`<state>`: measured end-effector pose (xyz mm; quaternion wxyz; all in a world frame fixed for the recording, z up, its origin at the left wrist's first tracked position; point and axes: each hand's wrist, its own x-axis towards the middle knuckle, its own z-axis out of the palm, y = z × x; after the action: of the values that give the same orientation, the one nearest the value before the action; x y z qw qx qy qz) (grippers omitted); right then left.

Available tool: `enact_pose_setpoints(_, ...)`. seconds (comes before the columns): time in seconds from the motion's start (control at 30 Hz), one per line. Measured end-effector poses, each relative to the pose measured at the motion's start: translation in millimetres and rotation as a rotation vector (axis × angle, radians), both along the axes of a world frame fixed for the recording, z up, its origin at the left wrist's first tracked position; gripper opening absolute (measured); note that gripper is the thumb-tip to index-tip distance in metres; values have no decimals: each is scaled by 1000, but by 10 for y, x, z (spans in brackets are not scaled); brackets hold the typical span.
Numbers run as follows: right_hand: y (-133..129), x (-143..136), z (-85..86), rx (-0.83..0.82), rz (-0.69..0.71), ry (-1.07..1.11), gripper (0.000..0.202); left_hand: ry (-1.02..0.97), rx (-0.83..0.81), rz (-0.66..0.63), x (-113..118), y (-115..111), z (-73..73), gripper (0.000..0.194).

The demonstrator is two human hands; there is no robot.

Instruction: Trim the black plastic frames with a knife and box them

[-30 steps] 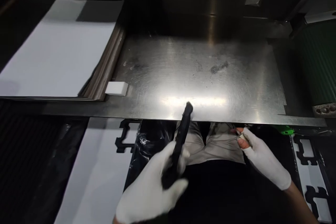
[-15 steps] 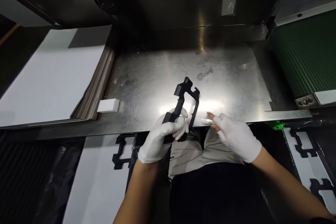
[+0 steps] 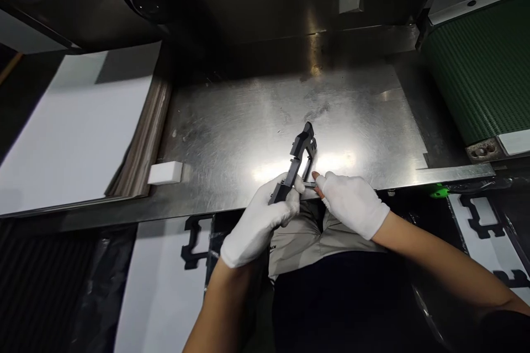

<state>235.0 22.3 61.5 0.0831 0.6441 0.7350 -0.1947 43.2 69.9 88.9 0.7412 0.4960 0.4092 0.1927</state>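
My left hand (image 3: 263, 218), in a white glove, is closed around the lower end of a black plastic frame (image 3: 293, 166). The frame tilts upward over the metal table, its open loop seen nearly edge-on. My right hand (image 3: 353, 204), gloved with bare fingertips showing, pinches a small metal blade (image 3: 309, 184). The blade points left and meets or nearly meets the frame's near side beside my left fingers; actual contact cannot be made out. My right fingers partly hide its handle end.
A stack of white sheets (image 3: 83, 127) lies at the left, with a white block (image 3: 165, 172) beside it on the metal table (image 3: 232, 121). At the right is a green ribbed conveyor belt (image 3: 480, 71). More black frames (image 3: 192, 245) lie on white sheets below the table edge.
My right hand has moved left, bringing the blade up to the frame. My left hand has turned the frame more edge-on. The camera view has shifted slightly.
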Motion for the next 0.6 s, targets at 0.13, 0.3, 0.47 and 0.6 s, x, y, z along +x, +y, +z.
enact_pose_setpoints(0.13,22,2,48,-2,-43,-36,47,18,10,1,23,-3,-5,14)
enact_pose_setpoints(0.3,6,9,83,59,-120,-58,49,39,25,-4,63,-11,31,16)
enact_pose_setpoints(0.47,-53,28,41,76,-162,-25,47,-15,24,6,32,20,-11,12)
enact_pose_setpoints(0.6,7,134,-15,97,-288,-44,46,-230,-17,130,-68,14,-137,17)
